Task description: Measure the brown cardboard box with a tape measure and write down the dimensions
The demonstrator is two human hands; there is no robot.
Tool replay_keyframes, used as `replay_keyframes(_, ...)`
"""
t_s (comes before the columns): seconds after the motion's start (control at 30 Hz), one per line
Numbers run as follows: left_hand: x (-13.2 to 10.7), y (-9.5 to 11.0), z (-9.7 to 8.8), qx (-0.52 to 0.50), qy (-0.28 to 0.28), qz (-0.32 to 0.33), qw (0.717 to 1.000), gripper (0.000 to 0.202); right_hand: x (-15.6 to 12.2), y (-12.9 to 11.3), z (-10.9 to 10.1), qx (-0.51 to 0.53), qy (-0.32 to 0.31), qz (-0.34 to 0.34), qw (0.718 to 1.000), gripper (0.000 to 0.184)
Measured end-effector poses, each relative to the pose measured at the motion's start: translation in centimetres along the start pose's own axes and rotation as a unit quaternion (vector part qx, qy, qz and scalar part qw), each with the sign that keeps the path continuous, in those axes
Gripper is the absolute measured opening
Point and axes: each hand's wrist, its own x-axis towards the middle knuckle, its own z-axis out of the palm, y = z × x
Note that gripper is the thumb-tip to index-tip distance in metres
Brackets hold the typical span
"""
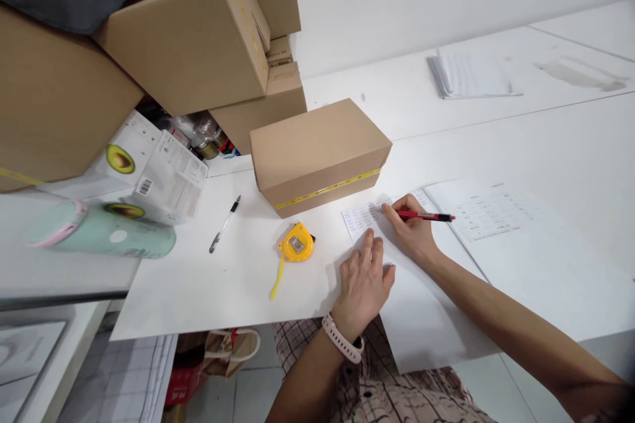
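My right hand (411,228) is closed around a red pen (425,216), its tip resting on a printed sheet of paper (364,217) on the white table (238,277). My left hand (364,277) lies flat on the same paper with fingers stretched out, a pink watch on its wrist. A yellow tape measure (296,244) with its tape partly pulled out sits just left of my left hand. Right behind the paper stands a small cardboard box (317,152) bound with yellow tape.
A black pen (224,225) lies left of the tape measure. A mint green bottle (102,230) lies on its side by a white avocado-printed box (149,172). Stacked cardboard boxes (188,39) fill the back left. A stack of papers (471,76) sits far right; another printed sheet (489,211) lies nearby.
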Motion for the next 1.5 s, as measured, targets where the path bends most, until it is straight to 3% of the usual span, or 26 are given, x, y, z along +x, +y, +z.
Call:
replay_keyframes(0.13,-0.7,-0.8,-0.3,-0.076,0.044,0.029,0.996,0.042,-0.2,-0.5,-1.0,-0.117,-0.071,-0.148,0.979,0.011)
replay_keyframes(0.2,-1.6,-1.9,-0.8,-0.111,0.126,0.036,0.985,0.032,-0.5,-0.6,-2.0,-0.221,-0.123,-0.232,0.939,0.017)
replay_keyframes(0.3,-3.0,-4.6,-2.0,-0.079,0.281,-0.009,0.956,0.024,-0.9,-0.2,-3.4,-0.362,-0.174,-0.294,0.868,0.032)
replay_keyframes(0.4,-3.4,-7.6,-3.2,-0.018,0.327,-0.065,0.943,0.029,-1.3,0.7,-4.4,-0.414,-0.186,-0.323,0.83,0.035)
replay_keyframes(0.5,-2.6,-9.8,-4.0,-0.044,0.262,-0.12,0.957,0.053,-1.5,1.4,-4.8,-0.406,-0.179,-0.325,0.835,0.04)
replay_keyframes(0.6,-2.0,-10.4,-4.6,-0.139,0.203,-0.16,0.956,0.06,-2.3,0.9,-5.1,-0.374,-0.169,-0.294,0.863,0.046)
replay_keyframes(0.7,-2.7,-8.9,-5.1,-0.196,0.174,-0.146,0.954,0.051,-4.1,-1.4,-5.2,-0.248,-0.176,-0.226,0.925,0.035)
replay_keyframes(0.77,-3.9,-7.1,-5.3,-0.25,0.117,-0.092,0.957,0.046,-5.7,-3.4,-5.1,-0.093,-0.226,-0.131,0.961,0.032)
replay_keyframes(0.8,-4.6,-6.1,-5.4,-0.297,0.079,-0.059,0.95,0.047,-6.5,-4.4,-5.1,-0.01,-0.265,-0.072,0.961,0.036)
replay_keyframes(0.9,-6.3,-3.5,-5.5,-0.437,-0.012,0.005,0.899,0.059,-8.5,-6.5,-5.2,0.157,-0.352,0.07,0.92,0.047)
replay_keyframes(1.0,-7.1,-2.5,-6.1,-0.481,-0.034,-0.004,0.876,0.064,-8.8,-7.0,-6.0,0.206,-0.337,0.126,0.91,0.048)
replay_keyframes(1.13,-6.7,-4.4,-9.3,-0.479,0.002,-0.033,0.877,0.061,-4.5,-6.6,-8.7,0.234,-0.262,0.15,0.924,0.038)
replay_keyframes(1.2,-6.0,-6.8,-12.1,-0.48,0.057,-0.059,0.873,0.059,-0.2,-6.9,-10.4,0.272,-0.178,0.133,0.936,0.033)
replay_keyframes(1.3,-4.2,-11.5,-17.1,-0.505,0.21,-0.089,0.832,0.063,7.0,-8.3,-12.2,0.325,-0.095,0.108,0.934,0.022)
replay_keyframes(1.4,-2.2,-16.1,-21.6,-0.502,0.297,-0.119,0.804,0.058,12.7,-10.0,-11.4,0.317,-0.043,0.116,0.94,0.016)
replay_keyframes(1.5,-0.7,-19.6,-24.3,-0.495,0.35,-0.16,0.779,0.044,15.8,-11.2,-8.2,0.27,-0.023,0.131,0.953,0.02)
